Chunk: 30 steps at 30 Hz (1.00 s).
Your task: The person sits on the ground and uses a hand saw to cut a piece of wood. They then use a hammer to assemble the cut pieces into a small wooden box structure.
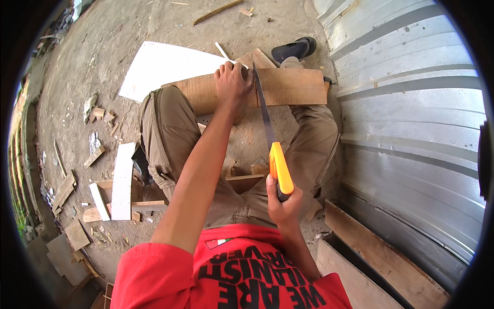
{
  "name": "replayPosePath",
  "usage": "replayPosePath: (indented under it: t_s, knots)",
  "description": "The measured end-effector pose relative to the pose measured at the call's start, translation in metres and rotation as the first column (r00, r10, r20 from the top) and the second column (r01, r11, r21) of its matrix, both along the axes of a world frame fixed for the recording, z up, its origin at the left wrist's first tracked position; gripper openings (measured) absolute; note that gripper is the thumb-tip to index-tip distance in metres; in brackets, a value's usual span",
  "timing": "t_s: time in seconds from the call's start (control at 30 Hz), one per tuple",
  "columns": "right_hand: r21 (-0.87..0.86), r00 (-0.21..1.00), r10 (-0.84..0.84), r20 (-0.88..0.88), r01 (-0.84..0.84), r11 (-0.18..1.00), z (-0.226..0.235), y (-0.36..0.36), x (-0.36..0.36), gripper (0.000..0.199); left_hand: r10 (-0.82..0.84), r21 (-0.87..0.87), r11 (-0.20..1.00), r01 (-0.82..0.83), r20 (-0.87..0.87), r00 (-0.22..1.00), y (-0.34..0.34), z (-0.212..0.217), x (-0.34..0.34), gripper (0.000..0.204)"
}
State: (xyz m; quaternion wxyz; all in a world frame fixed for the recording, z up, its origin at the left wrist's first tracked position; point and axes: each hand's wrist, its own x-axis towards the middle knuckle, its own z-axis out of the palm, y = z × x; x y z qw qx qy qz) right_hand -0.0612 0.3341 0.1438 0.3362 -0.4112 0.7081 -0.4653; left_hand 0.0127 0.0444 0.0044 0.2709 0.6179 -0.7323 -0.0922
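Note:
A brown wooden board (296, 85) lies crosswise over my legs, near my knees. My left hand (235, 82) presses on it left of the blade, fingers curled over its far edge. In my right hand (284, 206) is the yellow and black handle of a handsaw (265, 116). Its long dark blade points away from me and crosses the board just right of my left hand, at what looks like a cut line. Part of the blade is blurred. My right fingers wrap around the handle, partly hidden beneath it.
A white panel (164, 67) lies beyond my left knee. Wood offcuts (64, 190) litter the ground at left, near a white strip (122, 180). A corrugated metal wall (406, 103) stands close on my right, with long planks (381, 252) along its foot.

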Motion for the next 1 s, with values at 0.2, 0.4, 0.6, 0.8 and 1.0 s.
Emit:
replayPosePath:
  t_s: [0.2, 0.4, 0.6, 0.8, 1.0]
  knots:
    - [-0.024, 1.000, 0.005, 0.012, -0.005, 1.000, 0.000, -0.003, 0.000, 0.021, 0.013, 0.030, 0.999, -0.014, 0.025, 1.000, -0.004, 0.003, -0.001, 0.041]
    - [0.011, 0.996, -0.023, 0.091, 0.022, 1.000, 0.007, -0.012, -0.002, 0.024, 0.021, 0.015, 1.000, -0.022, 0.010, 1.000, -0.004, -0.001, -0.002, 0.041]
    - [0.028, 0.999, 0.032, 0.015, -0.032, 0.999, 0.006, -0.007, 0.000, 0.025, 0.033, 0.029, 0.999, -0.032, -0.019, 0.999, -0.004, 0.000, -0.001, 0.038]
    - [-0.025, 0.998, -0.004, 0.056, 0.005, 1.000, 0.004, -0.009, 0.003, 0.025, 0.017, 0.019, 1.000, -0.017, -0.021, 1.000, -0.006, -0.002, 0.000, 0.038]
    - [-0.162, 1.000, -0.012, 0.009, 0.013, 0.987, 0.007, 0.003, 0.001, 0.022, 0.010, 0.054, 0.999, -0.010, -0.009, 1.000, -0.008, -0.006, 0.001, 0.044]
